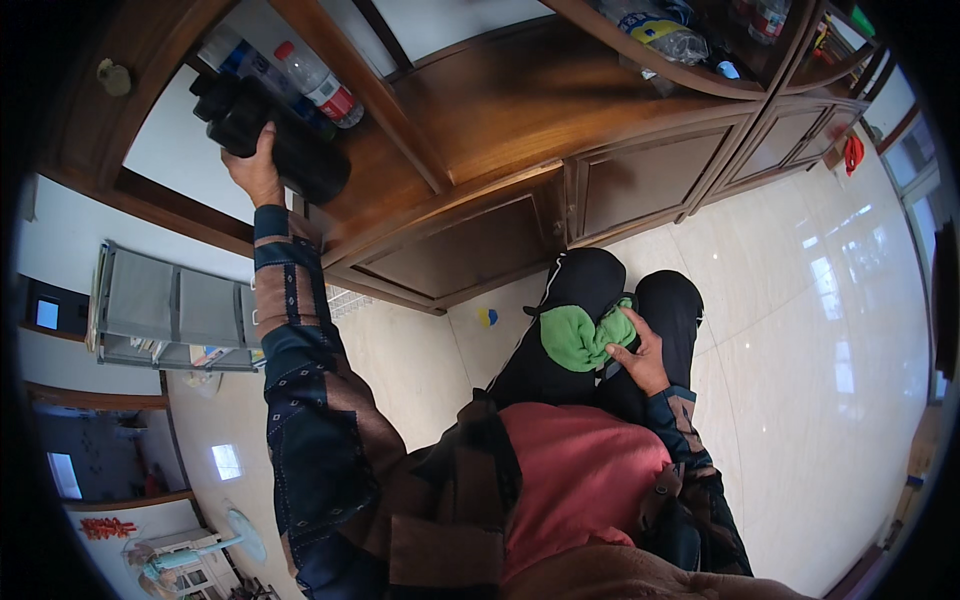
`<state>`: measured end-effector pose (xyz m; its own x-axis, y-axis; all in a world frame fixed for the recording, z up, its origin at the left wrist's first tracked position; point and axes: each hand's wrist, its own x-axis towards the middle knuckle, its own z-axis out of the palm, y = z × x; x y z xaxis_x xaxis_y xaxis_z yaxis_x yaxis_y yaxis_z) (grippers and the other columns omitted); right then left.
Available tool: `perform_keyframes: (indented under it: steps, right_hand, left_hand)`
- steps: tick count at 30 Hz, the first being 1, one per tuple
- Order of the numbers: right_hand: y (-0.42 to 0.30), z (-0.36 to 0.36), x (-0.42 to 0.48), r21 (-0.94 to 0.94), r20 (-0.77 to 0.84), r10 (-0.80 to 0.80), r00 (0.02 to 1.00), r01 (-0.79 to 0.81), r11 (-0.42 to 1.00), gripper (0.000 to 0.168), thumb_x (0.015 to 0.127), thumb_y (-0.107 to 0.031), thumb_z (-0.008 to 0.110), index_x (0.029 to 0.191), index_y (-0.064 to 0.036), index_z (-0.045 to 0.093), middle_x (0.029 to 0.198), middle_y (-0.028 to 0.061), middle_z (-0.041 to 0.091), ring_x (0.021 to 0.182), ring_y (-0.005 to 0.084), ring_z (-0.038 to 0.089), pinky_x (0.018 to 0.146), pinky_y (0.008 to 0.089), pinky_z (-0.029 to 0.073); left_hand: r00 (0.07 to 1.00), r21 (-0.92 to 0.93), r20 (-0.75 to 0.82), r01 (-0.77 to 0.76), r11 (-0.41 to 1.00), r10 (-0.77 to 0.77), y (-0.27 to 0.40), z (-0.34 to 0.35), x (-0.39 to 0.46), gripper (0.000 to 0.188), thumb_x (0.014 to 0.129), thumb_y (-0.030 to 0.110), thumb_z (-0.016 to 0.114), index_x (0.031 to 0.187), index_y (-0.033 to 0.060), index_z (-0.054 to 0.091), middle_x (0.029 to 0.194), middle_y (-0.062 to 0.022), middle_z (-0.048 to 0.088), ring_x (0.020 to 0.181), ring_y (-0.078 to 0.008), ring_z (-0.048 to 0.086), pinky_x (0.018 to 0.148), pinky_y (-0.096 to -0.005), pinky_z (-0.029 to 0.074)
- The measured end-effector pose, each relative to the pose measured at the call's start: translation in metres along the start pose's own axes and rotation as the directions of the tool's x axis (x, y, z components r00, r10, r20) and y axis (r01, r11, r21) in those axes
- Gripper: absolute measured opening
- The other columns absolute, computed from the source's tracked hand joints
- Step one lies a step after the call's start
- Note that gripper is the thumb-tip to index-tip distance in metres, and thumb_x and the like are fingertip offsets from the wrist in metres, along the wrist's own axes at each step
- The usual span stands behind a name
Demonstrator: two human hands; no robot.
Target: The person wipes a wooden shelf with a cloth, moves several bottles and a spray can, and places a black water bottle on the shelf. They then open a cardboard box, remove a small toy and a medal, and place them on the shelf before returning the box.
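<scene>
My left hand (259,166) reaches up to the shelf at the upper left and grips a large black bottle (304,154) around its side, with the thumb across it. Beside that bottle stand a clear plastic bottle with a red cap (319,84) and a blue-and-clear bottle (251,67). Over my lap, my right hand (641,352) pinches one end of a bunched green cloth (574,337), which rests against my dark trousers near the knees.
The wooden cabinet (517,127) has panelled doors below and an upright divider between shelf bays. Plastic packaging (667,37) lies in the right bay. A grey rack (176,304) holds books at left. A red object (853,155) is near the cabinet's far end.
</scene>
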<state>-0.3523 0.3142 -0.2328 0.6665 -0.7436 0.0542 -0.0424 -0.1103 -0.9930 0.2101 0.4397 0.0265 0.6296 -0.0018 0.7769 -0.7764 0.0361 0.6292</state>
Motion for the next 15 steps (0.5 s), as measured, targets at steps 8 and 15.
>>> perform_keyframes:
  steps: [8,15]
  right_hand:
    - [0.004,0.000,0.003,0.018,0.021,0.003,1.000,-0.003,1.000,0.062,0.071,-0.007,0.078,0.126,0.000,0.050,0.117,0.0144,0.059,0.107,0.0186,0.055,0.094,0.0293,0.041]
    - [0.007,-0.002,0.003,0.042,0.016,0.039,0.999,-0.039,0.998,0.063,0.070,-0.006,0.078,0.126,0.001,0.050,0.118,0.0145,0.058,0.108,0.0176,0.054,0.094,0.0291,0.041]
  left_hand:
    - [0.971,0.044,0.168,0.166,0.985,-0.171,-0.028,-0.012,-0.077,0.076,0.061,0.012,0.087,0.119,-0.0070,0.042,0.117,-0.0178,0.052,0.102,-0.0231,0.054,0.091,-0.0312,0.043]
    - [0.943,0.365,0.129,0.243,0.899,-0.307,-0.040,0.001,-0.085,0.082,0.060,0.021,0.087,0.122,-0.0091,0.042,0.117,-0.0217,0.054,0.108,-0.0286,0.052,0.096,-0.0310,0.038]
